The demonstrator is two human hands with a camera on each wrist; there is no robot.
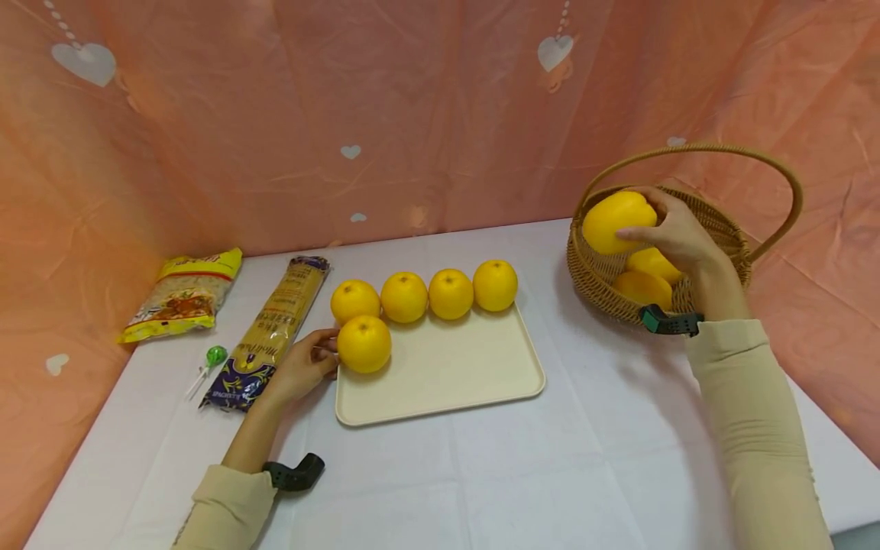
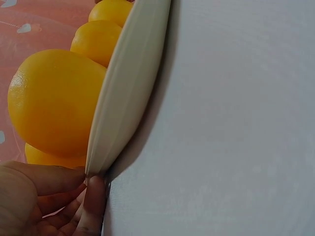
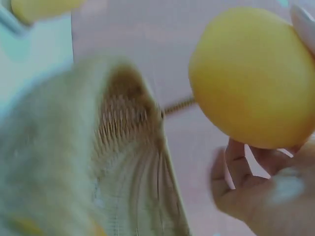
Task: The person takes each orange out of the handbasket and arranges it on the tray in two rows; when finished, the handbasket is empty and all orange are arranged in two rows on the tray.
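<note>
At the tray's left edge, my left hand (image 1: pixel 302 370) pinches the rim of the cream tray (image 1: pixel 447 382) between thumb and finger; the left wrist view shows this grip (image 2: pixel 64 196) up close. Several oranges sit on the tray: a row along the back and one orange (image 1: pixel 364 344) in front at the left, beside my fingers. Over the wicker basket (image 1: pixel 591 279), my right hand (image 1: pixel 677 229) holds a large yellow oval fruit (image 1: pixel 619 221), also seen in the right wrist view (image 3: pixel 253 76). More yellow fruit (image 1: pixel 642 288) lies inside the basket.
Left of the tray lie a spaghetti packet (image 1: pixel 275 325), a green lollipop (image 1: pixel 216 355) and a yellow-edged food bag (image 1: pixel 186 294). The basket's tall handle (image 1: pixel 791 191) arches over the right hand. A pink curtain (image 1: pixel 447 114) hangs behind the white table (image 1: pixel 481 481).
</note>
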